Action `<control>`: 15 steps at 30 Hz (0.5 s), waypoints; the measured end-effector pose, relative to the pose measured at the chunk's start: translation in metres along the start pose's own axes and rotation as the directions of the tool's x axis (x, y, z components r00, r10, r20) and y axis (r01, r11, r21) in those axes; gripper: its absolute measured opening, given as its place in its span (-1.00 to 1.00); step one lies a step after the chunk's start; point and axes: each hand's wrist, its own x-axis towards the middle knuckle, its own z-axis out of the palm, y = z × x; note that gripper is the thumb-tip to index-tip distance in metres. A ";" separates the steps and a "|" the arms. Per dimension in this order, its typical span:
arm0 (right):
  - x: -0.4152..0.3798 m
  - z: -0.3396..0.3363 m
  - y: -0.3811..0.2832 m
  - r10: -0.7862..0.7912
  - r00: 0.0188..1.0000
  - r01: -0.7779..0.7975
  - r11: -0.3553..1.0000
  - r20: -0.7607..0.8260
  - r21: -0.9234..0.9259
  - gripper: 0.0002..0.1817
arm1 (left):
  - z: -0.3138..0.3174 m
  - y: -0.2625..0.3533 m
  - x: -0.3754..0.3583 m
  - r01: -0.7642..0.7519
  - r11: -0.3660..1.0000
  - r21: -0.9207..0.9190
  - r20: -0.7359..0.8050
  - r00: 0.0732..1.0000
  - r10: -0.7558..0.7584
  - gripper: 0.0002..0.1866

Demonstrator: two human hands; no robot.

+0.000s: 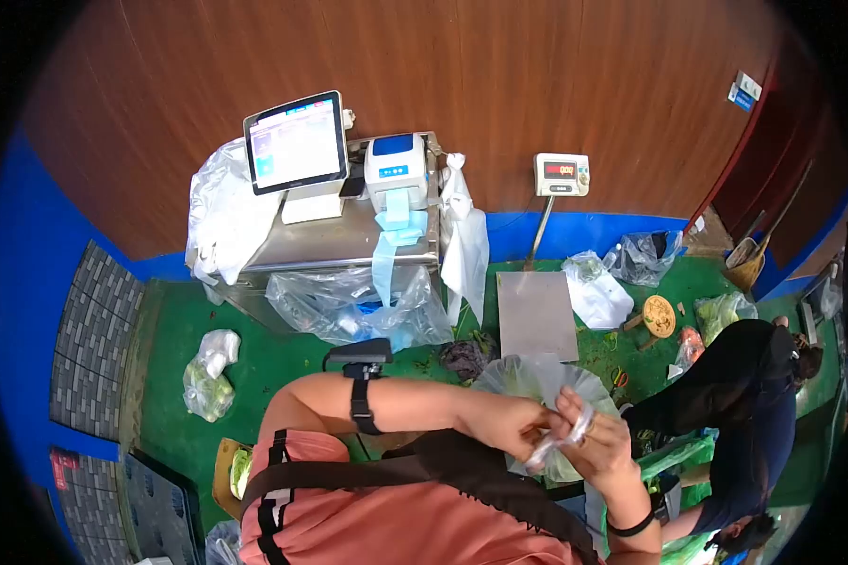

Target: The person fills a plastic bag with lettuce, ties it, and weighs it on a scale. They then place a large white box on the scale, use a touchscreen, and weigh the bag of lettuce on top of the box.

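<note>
My left hand (518, 428) reaches across to the right, its fingers closed on the twisted neck of a clear plastic bag (523, 377). My right hand (594, 441) grips the same gathered neck from the other side, so both hands meet at the bunched white plastic. The bag hangs below and in front of my hands, with something pale green inside that I cannot make out. Just beyond the bag lies the flat metal plate of a floor scale (537, 315), and its display (562, 173) stands on a post.
A touchscreen (297, 143) and a label printer (393, 172) with a blue label strip stand on a metal counter (301, 245). Bagged vegetables (209, 386) lie on the green floor at left. A wooden stool (659, 318) and orange-handled scissors (619, 378) are at right, near a bending person (744, 424).
</note>
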 end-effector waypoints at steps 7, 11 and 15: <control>0.009 -0.052 -0.058 0.332 0.930 -0.328 0.943 -0.160 0.051 -0.72 | -0.014 0.091 0.005 -0.301 0.698 0.650 -0.180 0.831 0.526 -0.69; -0.045 0.012 -0.057 0.394 0.918 -0.395 0.919 0.038 -0.001 -0.56 | -0.114 0.003 0.014 -0.143 0.990 -0.011 -0.825 0.560 0.072 -0.64; -0.067 0.048 -0.053 0.398 0.909 -0.404 0.914 -0.124 -0.029 -0.56 | -0.037 0.018 0.017 -0.477 0.488 0.731 -0.198 0.536 0.821 -0.73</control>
